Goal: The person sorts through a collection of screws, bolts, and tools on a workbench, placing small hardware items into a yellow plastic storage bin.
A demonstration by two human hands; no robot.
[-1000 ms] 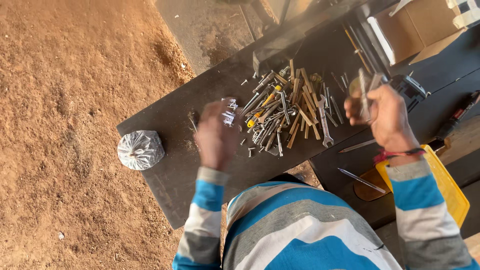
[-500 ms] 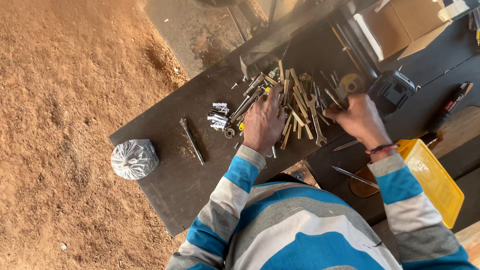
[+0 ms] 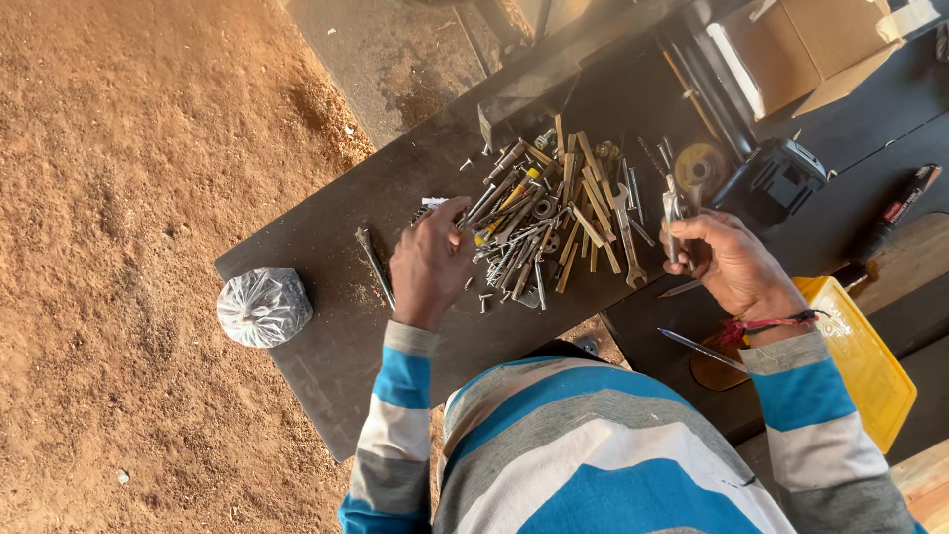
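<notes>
**Sorting station: tabletop, surroundings and hand positions**

The work surface is a dark, flat tabletop (image 3: pixel 326 336) set outdoors over reddish, sawdust-strewn ground (image 3: pixel 129 148). A heap of mixed hardware (image 3: pixel 554 213), consisting of bolts, wrenches, drill bits and wooden pegs, lies at the centre of the tabletop. A knotted clear plastic bag (image 3: pixel 264 307) sits at the left corner. A single long bolt (image 3: pixel 375 262) lies between the bag and the heap. An open cardboard box (image 3: pixel 811 49) stands at the far right, with a black power tool (image 3: pixel 786 178) just near of it. A yellow tray (image 3: pixel 865 361) rests at the near right edge.

The hands are apart. The left hand (image 3: pixel 430 262) is curled at the left edge of the heap, fingertips touching the pieces; whether it grips one cannot be determined. The right hand (image 3: pixel 727 262) is closed on thin metal rods (image 3: pixel 672 213), held upright to the right of the heap.

Compared with half a second earlier, the left hand has shifted leftward off the heap, and the right hand has moved right, clear of the pile.
</notes>
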